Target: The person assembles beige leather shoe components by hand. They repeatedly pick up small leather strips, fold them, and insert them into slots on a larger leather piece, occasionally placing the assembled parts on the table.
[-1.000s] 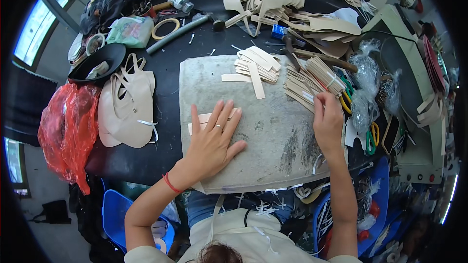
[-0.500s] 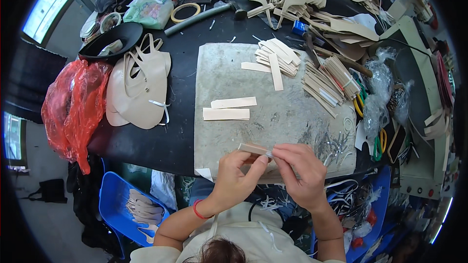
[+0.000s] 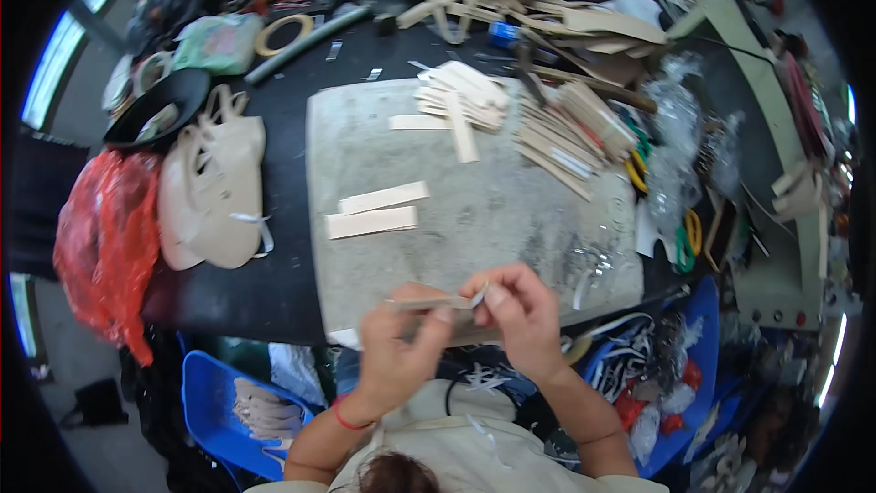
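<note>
Above the near edge of the work mat, my left hand (image 3: 401, 342) is closed around a narrow beige leather-like strip (image 3: 424, 304), thumb along its near side. At the strip's right end, my right hand (image 3: 518, 315) pinches a thin pale flap (image 3: 479, 296) between thumb and fingertips; blur hides whether the flap is part of the strip or a layer lifting off it. Two pale strips (image 3: 374, 222) lie side by side on the grey mat (image 3: 438, 192). Farther back is a loose pile of similar strips (image 3: 465, 96).
Bundled strips (image 3: 570, 132) and scissors (image 3: 634, 172) lie at the mat's right. Cut-out beige bag-like pieces (image 3: 214, 192) and a red plastic bag (image 3: 109, 246) are on the left. Blue bins (image 3: 205, 402) flank me below the table. A hammer (image 3: 310, 41) lies at the back.
The whole view has shifted, with the table sliding left in it. My right fingers have lifted and turned at the strip's end, where a pale flap now stands up. Both hands keep their hold.
</note>
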